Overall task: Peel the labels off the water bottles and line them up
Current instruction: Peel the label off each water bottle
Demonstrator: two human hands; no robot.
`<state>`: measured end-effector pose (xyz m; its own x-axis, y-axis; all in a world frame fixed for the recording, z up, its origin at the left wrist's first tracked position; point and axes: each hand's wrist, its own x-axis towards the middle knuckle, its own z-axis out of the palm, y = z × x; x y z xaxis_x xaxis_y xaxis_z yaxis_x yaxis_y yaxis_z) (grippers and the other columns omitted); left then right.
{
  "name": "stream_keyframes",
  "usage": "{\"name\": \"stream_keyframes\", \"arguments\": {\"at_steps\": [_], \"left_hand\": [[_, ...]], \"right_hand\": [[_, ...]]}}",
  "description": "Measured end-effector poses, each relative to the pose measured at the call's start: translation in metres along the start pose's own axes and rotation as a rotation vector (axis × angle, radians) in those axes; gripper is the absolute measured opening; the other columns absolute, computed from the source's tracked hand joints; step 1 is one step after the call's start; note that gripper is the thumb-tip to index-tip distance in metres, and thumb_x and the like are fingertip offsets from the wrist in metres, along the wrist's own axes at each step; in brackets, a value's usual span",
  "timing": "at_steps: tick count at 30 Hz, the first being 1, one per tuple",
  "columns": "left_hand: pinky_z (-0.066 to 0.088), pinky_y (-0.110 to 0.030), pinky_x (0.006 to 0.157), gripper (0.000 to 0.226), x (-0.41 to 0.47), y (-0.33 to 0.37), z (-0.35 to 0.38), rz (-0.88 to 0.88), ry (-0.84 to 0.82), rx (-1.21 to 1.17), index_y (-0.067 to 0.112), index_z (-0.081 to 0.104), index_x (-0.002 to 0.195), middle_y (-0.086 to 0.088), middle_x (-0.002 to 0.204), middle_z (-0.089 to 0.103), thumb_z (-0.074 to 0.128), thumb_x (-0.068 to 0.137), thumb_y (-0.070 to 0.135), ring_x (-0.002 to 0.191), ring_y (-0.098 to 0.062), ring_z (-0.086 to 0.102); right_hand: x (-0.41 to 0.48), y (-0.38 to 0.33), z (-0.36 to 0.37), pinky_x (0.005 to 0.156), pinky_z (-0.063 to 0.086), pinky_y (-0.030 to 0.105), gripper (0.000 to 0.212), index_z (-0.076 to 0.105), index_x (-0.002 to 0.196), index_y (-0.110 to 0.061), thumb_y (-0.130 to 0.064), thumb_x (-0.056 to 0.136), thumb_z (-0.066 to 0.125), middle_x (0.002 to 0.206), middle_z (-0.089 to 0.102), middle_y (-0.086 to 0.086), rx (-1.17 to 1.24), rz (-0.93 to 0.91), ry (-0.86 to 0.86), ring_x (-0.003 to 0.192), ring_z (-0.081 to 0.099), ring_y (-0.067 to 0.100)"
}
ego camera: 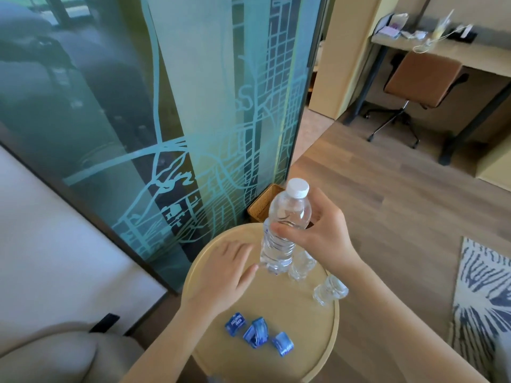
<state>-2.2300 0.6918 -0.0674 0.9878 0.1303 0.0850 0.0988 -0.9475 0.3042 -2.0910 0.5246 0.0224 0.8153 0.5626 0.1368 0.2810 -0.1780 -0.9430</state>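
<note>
My right hand (pixel 318 233) grips a clear, label-free water bottle (pixel 282 239) with a white cap, upright and tilted slightly, its base just above or touching the round beige table (pixel 304 341). My left hand (pixel 224 275) hovers flat and open just left of the bottle's base, holding nothing. Two more bare bottles stand to the right, one (pixel 302 265) partly hidden behind my right wrist and one (pixel 330 290) nearer the table's right edge. Three crumpled blue labels (pixel 260 331) lie on the table's near side.
A frosted glass panel (pixel 179 106) with a map pattern stands behind the table. A wicker basket (pixel 262 203) sits on the floor beyond it. A patterned rug (pixel 484 299) lies at right, a beige cushion (pixel 55 355) at bottom left, and a desk with a brown chair (pixel 420 78) far right.
</note>
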Motion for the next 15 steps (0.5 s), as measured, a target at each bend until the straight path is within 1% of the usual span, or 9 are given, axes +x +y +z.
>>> {"name": "stream_keyframes", "arguments": {"at_steps": [2,5,9,11,13,15], "left_hand": [[0.052,-0.044,0.094,0.045,-0.004,-0.004,0.010,0.015,-0.034,0.059,0.006,0.062,0.130,-0.009,0.125,0.066,0.044,0.103,0.038,0.113,-0.030,0.062],[0.053,-0.044,0.094,0.046,-0.015,-0.012,0.029,0.013,-0.074,0.086,0.007,0.064,0.127,-0.009,0.122,0.068,0.040,0.102,0.037,0.111,-0.030,0.064],[0.057,-0.042,0.088,0.047,-0.028,-0.029,0.064,0.014,-0.098,0.083,0.008,0.067,0.119,-0.008,0.114,0.071,0.036,0.101,0.037,0.103,-0.028,0.067],[0.057,-0.043,0.088,0.049,-0.033,-0.041,0.087,-0.019,-0.138,0.074,0.008,0.066,0.120,-0.009,0.115,0.070,0.033,0.101,0.039,0.104,-0.029,0.067],[0.054,-0.044,0.094,0.050,-0.038,-0.056,0.112,-0.057,-0.210,0.051,0.008,0.062,0.127,-0.010,0.123,0.067,0.035,0.102,0.041,0.111,-0.029,0.064],[0.054,-0.043,0.093,0.051,-0.046,-0.071,0.138,-0.075,-0.233,0.039,0.007,0.061,0.128,-0.010,0.123,0.067,0.040,0.100,0.043,0.111,-0.030,0.064]], "right_hand": [[-0.005,0.013,0.008,0.082,0.056,0.025,0.060,0.061,0.117,-0.032,-0.035,0.066,0.092,0.103,0.072,-0.017,-0.028,0.031,-0.010,0.098,0.069,0.005],[-0.014,0.037,0.026,0.076,0.049,0.009,0.064,0.056,0.118,-0.041,-0.044,0.063,0.089,0.103,0.065,-0.031,-0.121,0.069,-0.009,0.099,0.063,-0.007],[-0.025,0.083,0.056,0.074,0.042,0.000,0.074,0.055,0.129,-0.033,-0.037,0.064,0.092,0.110,0.056,-0.040,-0.223,0.099,-0.011,0.098,0.054,-0.020],[-0.031,0.108,0.070,0.077,0.037,-0.005,0.074,0.055,0.127,-0.031,-0.036,0.064,0.092,0.111,0.051,-0.049,-0.252,0.113,-0.022,0.099,0.050,-0.026],[-0.035,0.134,0.084,0.079,0.035,-0.006,0.071,0.054,0.123,-0.031,-0.033,0.064,0.093,0.110,0.050,-0.052,-0.255,0.141,-0.020,0.101,0.049,-0.026],[-0.039,0.157,0.096,0.078,0.035,-0.005,0.071,0.052,0.120,-0.036,-0.032,0.064,0.094,0.109,0.052,-0.049,-0.258,0.167,-0.009,0.100,0.050,-0.023]]}}
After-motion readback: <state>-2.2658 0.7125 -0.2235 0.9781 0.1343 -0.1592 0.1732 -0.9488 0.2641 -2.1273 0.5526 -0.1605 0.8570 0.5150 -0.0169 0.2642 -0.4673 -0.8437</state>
